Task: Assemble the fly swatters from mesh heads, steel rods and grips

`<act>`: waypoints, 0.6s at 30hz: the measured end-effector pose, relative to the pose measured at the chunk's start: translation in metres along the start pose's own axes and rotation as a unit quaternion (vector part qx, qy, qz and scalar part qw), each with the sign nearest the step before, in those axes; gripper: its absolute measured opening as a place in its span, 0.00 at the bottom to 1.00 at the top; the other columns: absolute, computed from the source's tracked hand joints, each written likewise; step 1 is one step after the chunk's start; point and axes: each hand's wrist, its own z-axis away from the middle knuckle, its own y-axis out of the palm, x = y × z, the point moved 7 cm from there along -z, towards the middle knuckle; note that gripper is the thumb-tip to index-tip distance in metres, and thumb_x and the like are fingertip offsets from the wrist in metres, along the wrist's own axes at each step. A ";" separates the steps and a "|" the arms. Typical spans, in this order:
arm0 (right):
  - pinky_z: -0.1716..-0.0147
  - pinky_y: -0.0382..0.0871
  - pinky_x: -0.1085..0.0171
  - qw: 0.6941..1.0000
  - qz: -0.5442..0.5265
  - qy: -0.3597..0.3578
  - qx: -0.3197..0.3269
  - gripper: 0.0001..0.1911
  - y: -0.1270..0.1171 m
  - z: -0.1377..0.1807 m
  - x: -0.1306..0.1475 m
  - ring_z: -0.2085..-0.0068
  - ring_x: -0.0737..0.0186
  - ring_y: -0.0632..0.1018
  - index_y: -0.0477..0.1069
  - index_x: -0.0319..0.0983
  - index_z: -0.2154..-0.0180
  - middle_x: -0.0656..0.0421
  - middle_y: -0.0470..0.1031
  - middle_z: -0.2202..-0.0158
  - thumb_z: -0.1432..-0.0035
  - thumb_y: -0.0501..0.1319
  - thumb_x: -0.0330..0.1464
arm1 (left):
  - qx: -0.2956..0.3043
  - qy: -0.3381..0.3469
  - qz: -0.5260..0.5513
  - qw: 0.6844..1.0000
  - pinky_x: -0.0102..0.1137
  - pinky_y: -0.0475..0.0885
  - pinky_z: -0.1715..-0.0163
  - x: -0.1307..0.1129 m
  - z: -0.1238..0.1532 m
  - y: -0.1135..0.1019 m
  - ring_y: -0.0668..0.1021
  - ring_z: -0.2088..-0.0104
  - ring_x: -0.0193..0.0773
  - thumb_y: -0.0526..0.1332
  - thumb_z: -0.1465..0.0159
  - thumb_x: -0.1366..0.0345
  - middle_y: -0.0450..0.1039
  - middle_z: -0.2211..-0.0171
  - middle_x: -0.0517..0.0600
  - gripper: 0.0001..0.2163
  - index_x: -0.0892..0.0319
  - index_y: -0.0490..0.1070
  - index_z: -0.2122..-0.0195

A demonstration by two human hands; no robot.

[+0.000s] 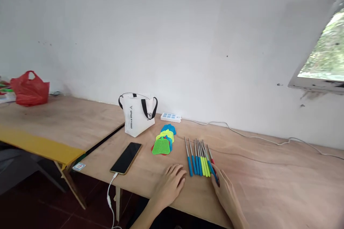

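My left hand (170,185) rests palm down on the table near its front edge, fingers loosely stretched and nothing in them. To its right lies a row of thin metal rods with blue, yellow-green and red handles (200,166). At the right end of this row, my right hand (224,188) has its thumb and fingers around the end of a blue handle (211,170), its rod slanting over the others. A red-handled rod (211,158) lies close beside those fingers. Beyond my left hand is a pile of plastic fly swatter heads (161,146), green on top, with blue, yellow and red ones.
A phone (126,158) on a white cable (109,196) lies at the left front edge. Behind stand a white bag (138,116) with black handles and a white power strip (170,117). A second table (67,118) at left, across a gap, holds a red plastic bag (30,91).
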 end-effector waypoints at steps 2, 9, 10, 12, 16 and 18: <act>0.49 0.74 0.56 1.000 0.008 0.015 -0.002 0.25 -0.002 -0.001 0.001 0.50 0.53 0.79 0.73 0.43 0.44 0.52 0.78 0.50 0.34 0.47 0.42 | 0.002 0.001 0.001 1.000 0.42 0.68 0.40 0.001 -0.001 0.000 0.72 0.41 0.44 0.54 0.28 0.68 0.70 0.42 0.49 0.12 0.50 0.71 0.47; 0.51 0.73 0.58 0.999 0.032 0.033 -0.014 0.24 -0.011 -0.001 0.008 0.52 0.53 0.81 0.76 0.43 0.47 0.53 0.80 0.51 0.36 0.49 0.39 | 0.014 0.004 -0.001 1.000 0.45 0.69 0.40 0.001 -0.004 0.000 0.72 0.41 0.46 0.54 0.28 0.67 0.70 0.41 0.50 0.12 0.51 0.71 0.46; 0.51 0.73 0.58 0.999 0.029 0.032 -0.012 0.24 -0.012 -0.001 0.008 0.51 0.52 0.80 0.76 0.42 0.47 0.52 0.80 0.51 0.36 0.48 0.39 | 0.013 0.005 -0.001 1.000 0.45 0.69 0.40 0.001 -0.004 0.001 0.72 0.41 0.46 0.54 0.28 0.67 0.70 0.41 0.50 0.12 0.51 0.71 0.46; 0.52 0.73 0.58 0.999 0.025 0.031 -0.009 0.25 -0.011 0.000 0.006 0.52 0.52 0.80 0.76 0.41 0.46 0.51 0.80 0.52 0.35 0.48 0.39 | 0.013 0.005 0.003 1.000 0.45 0.68 0.39 0.001 -0.002 0.001 0.72 0.40 0.46 0.53 0.28 0.67 0.70 0.41 0.50 0.13 0.51 0.71 0.46; 0.57 0.74 0.58 0.999 0.042 0.029 -0.014 0.26 -0.010 0.001 -0.001 0.56 0.52 0.81 0.75 0.40 0.45 0.50 0.80 0.54 0.33 0.46 0.42 | 0.018 0.005 0.012 1.000 0.45 0.66 0.36 0.000 0.001 0.000 0.70 0.39 0.45 0.53 0.27 0.67 0.69 0.39 0.50 0.13 0.52 0.71 0.45; 0.60 0.73 0.58 0.998 0.059 0.016 -0.031 0.27 -0.011 0.002 -0.003 0.59 0.53 0.81 0.74 0.40 0.45 0.50 0.80 0.57 0.31 0.44 0.44 | 0.018 0.006 0.014 1.000 0.45 0.65 0.36 0.000 0.001 -0.001 0.70 0.39 0.45 0.53 0.27 0.67 0.69 0.39 0.50 0.13 0.52 0.71 0.45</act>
